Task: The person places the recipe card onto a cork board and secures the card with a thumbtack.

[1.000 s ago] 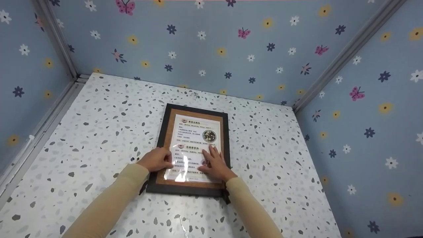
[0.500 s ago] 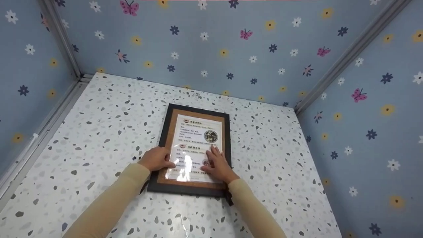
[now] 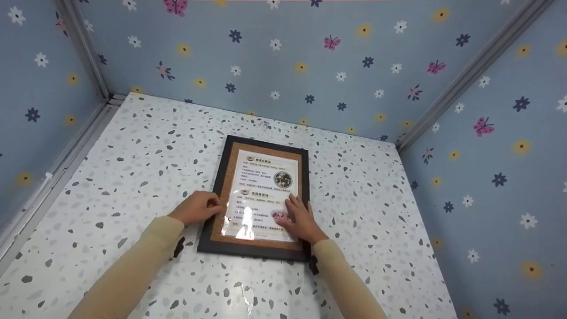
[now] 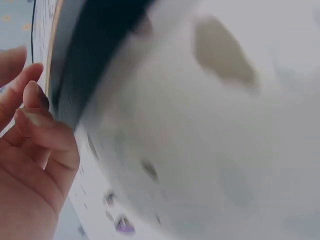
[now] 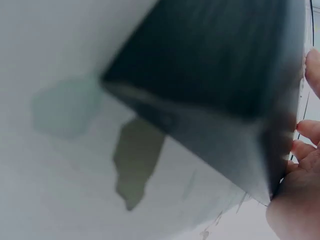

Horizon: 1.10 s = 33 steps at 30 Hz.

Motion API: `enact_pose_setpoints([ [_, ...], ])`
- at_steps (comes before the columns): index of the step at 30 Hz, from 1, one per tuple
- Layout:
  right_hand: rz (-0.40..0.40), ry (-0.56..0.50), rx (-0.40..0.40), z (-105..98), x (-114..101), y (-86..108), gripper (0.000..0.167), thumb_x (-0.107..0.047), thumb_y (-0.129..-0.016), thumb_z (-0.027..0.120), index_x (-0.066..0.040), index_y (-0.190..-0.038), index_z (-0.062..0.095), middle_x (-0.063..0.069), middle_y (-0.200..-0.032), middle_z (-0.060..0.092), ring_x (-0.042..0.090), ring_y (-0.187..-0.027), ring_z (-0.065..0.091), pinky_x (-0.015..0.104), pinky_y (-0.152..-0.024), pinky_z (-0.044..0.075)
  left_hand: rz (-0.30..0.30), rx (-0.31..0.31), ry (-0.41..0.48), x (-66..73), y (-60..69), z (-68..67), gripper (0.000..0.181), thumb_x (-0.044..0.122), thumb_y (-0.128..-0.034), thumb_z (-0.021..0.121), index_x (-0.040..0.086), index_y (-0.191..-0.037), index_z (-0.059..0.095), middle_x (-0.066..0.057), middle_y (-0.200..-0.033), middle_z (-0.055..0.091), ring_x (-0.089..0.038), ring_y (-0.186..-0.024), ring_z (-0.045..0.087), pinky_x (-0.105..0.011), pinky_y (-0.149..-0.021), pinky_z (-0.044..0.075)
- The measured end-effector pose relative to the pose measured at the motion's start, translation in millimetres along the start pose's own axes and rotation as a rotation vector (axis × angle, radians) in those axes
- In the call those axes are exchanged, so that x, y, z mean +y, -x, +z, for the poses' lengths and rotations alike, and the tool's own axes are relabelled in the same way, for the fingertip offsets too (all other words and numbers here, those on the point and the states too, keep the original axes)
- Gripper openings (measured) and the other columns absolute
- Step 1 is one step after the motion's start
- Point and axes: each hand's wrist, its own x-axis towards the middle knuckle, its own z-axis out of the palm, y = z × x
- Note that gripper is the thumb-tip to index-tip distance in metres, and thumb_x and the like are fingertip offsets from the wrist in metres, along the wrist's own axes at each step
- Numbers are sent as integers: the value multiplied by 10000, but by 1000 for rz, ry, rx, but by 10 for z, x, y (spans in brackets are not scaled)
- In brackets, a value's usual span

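- Paper [image 3: 261, 177] with rows of black writing lies flat on a brown board [image 3: 270, 151], inside a black frame [image 3: 254, 250].
- Two round food pictures [image 3: 283, 179] are on the right side of the paper, one above the other. A bright shine covers its lower part.
- The left hand [image 3: 195, 207] is over the left side of the frame. Its fingers bend in, with the tips near the paper's left edge. I cannot tell if it is pinching anything.
- The right hand [image 3: 303, 223] is not gripping. Its fingers lie long and loose over the paper's right side, near the lower food picture.
- Both arms have tan sleeves [image 3: 133, 270].
- The frame is on a white table [image 3: 367, 212] with gray spots.
- Behind it stands a blue wall [image 3: 283, 57] with flowers and pink butterflies.
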Motion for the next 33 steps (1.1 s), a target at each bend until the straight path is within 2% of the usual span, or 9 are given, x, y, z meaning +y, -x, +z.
enact_pose_setpoints([
  [7, -14, 14, -8, -27, 3, -9, 845, -556, -912, 621, -99, -1548, 304, 44, -1641, 126, 236, -1502, 31, 466, -1169, -69, -30, 69, -125, -149, 154, -346, 127, 79, -918, 638, 15, -997, 714, -84, -915, 675, -248, -820, 600, -473, -779, 487],
  [13, -18, 0, -17, -18, 20, -15, 836, -539, -919, 627, -92, -1548, 308, 51, -1641, 130, 240, -1503, 29, 455, -1169, -71, -129, 74, -222, -268, 311, -529, 162, 69, -922, 620, -13, -1032, 706, -121, -945, 674, -275, -840, 602, -502, -765, 486],
  [18, -6, -5, -18, -3, 22, -1, 839, -549, -914, 625, -112, -1552, 301, 30, -1641, 122, 227, -1503, 23, 437, -1168, -82, -166, 62, -273, -317, 407, -538, 151, 71, -909, 613, -16, -990, 707, -123, -905, 669, -262, -769, 593, -493, -712, 490],
  [27, 13, -5, -14, -1, 10, 3, 843, -563, -912, 618, -120, -1554, 300, 18, -1642, 119, 218, -1502, 14, 438, -1169, -80, -190, 91, -295, -354, 398, -501, 159, 92, -893, 601, -6, -946, 714, -128, -881, 677, -257, -719, 597, -500, -693, 498],
  [33, 9, 1, -9, 0, 5, 3, 842, -558, -909, 624, -117, -1552, 304, 24, -1641, 125, 223, -1502, 15, 450, -1169, -75, -190, 47, -324, -323, 378, -501, 120, 56, -862, 602, 54, -766, 674, -46, -701, 603, -224, -606, 532, -420, -562, 445],
])
